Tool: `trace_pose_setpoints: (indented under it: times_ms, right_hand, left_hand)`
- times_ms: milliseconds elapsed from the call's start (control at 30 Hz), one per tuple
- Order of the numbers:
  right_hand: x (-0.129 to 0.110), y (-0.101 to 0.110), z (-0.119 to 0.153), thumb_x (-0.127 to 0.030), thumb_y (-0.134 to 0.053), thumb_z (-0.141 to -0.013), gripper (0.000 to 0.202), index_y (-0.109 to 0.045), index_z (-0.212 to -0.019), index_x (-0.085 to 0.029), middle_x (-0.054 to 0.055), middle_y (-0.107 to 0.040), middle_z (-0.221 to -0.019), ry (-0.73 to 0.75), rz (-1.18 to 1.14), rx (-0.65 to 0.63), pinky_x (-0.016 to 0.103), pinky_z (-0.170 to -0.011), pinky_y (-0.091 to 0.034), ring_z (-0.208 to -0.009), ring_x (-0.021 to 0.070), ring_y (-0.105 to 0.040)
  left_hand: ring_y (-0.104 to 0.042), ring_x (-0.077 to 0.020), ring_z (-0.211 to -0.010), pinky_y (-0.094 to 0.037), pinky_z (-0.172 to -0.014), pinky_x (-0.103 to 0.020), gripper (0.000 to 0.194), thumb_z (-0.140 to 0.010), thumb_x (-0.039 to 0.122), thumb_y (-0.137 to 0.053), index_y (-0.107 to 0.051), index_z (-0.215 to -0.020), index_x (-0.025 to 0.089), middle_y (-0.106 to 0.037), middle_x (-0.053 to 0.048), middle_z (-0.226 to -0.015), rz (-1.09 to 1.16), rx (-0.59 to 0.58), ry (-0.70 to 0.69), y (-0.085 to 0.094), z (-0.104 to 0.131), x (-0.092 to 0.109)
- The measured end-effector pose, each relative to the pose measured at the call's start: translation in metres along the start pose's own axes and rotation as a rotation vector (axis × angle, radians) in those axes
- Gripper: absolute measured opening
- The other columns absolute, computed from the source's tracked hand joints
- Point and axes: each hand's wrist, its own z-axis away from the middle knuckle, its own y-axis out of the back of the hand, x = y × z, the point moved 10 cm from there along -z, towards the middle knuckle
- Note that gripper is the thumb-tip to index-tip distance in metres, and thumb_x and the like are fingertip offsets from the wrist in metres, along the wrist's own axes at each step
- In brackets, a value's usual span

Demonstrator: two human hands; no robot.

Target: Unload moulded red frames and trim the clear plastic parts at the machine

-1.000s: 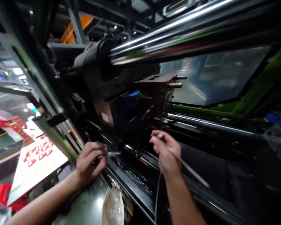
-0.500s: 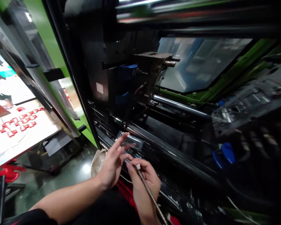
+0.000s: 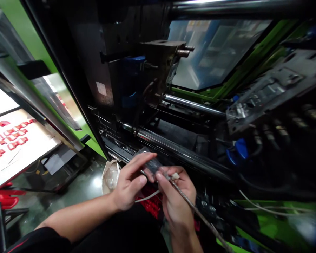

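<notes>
My left hand (image 3: 131,181) is open beside a small clear plastic piece (image 3: 153,164), its fingers stretched forward and its thumb apart. The index finger crosses in front of the plastic; whether the lower fingers touch it, I cannot tell. Against the plastic's near end, my right hand (image 3: 177,196) is closed, with thumb and fingers pinched together. This hand also holds a thin, rough-looking rod (image 3: 197,211) or hose that slants down to the lower right. A small white lump (image 3: 175,176) sits at the rod's upper end, by the fingers.
An open green-framed machine surrounds my hands, with a mould block (image 3: 162,52), another mould half (image 3: 268,91) and a polished bar (image 3: 173,147). A bag-lined container (image 3: 110,177) stands left. Red parts (image 3: 13,137) lie on a table beyond the green door frame (image 3: 65,95).
My view has shifted, and both hands appear further right. My left thumb has come away from the fingers. The clear plastic now sits closer to my right fingertips, and the rod is still held.
</notes>
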Motion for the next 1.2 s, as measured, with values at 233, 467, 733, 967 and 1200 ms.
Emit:
trace_pose_setpoints:
  times_ms: [233, 467, 733, 967, 1200]
  right_hand:
    - [-0.016, 0.010, -0.003, -0.023, -0.088, -0.073, 0.032, -0.059, -0.086, -0.022, 0.000, -0.069, -0.082, -0.014, 0.136, 0.048, 0.021, -0.058, -0.049, -0.066, 0.0113, -0.064]
    - [-0.039, 0.025, 0.000, -0.016, -0.077, -0.072, 0.029, -0.061, -0.094, -0.023, 0.000, -0.060, -0.099, 0.125, 0.057, 0.103, 0.019, -0.050, -0.043, -0.073, 0.0116, -0.063]
    - [-0.043, 0.018, 0.015, -0.025, -0.088, -0.074, 0.031, -0.073, -0.100, -0.020, 0.006, -0.075, -0.092, 0.150, 0.459, 0.238, 0.027, -0.058, -0.058, -0.071, 0.0188, -0.073]
    - [-0.075, -0.015, 0.016, -0.020, -0.082, -0.081, 0.010, -0.078, -0.089, -0.024, 0.004, -0.074, -0.091, 0.457, 0.750, 0.084, 0.031, -0.071, -0.061, -0.080, 0.0197, -0.070]
    - [-0.070, -0.052, 0.017, -0.012, -0.070, -0.088, 0.021, -0.080, -0.098, -0.028, 0.004, -0.074, -0.099, 0.494, 0.874, -0.347, 0.029, -0.075, -0.061, -0.084, 0.0178, -0.072]
  left_hand:
    - [-0.057, -0.0074, -0.055, -0.045, -0.054, -0.017, 0.021, -0.095, 0.031, -0.071, -0.069, -0.110, 0.018, -0.071, -0.007, -0.091, 0.105, -0.042, 0.293, 0.015, -0.025, -0.016]
    - [-0.047, -0.0064, -0.049, -0.035, -0.047, -0.017, 0.031, -0.088, 0.038, -0.079, -0.065, -0.078, 0.012, -0.069, -0.004, -0.074, -0.027, 0.134, 0.384, 0.037, -0.028, -0.027]
    - [-0.052, -0.0076, -0.055, -0.042, -0.052, -0.018, 0.026, -0.090, 0.036, -0.077, -0.069, -0.079, 0.014, -0.069, -0.003, -0.075, -0.198, 0.192, 0.253, 0.037, -0.026, -0.010]
    - [-0.054, -0.0083, -0.050, -0.044, -0.049, -0.019, 0.025, -0.092, 0.036, -0.074, -0.066, -0.083, 0.014, -0.073, -0.005, -0.083, -0.218, 0.189, 0.212, 0.036, -0.025, -0.004]
    - [-0.052, -0.0094, -0.054, -0.037, -0.050, -0.018, 0.018, -0.085, 0.030, -0.074, -0.070, -0.080, 0.013, -0.063, -0.001, -0.063, -0.429, 0.022, 0.380, 0.038, -0.037, -0.015]
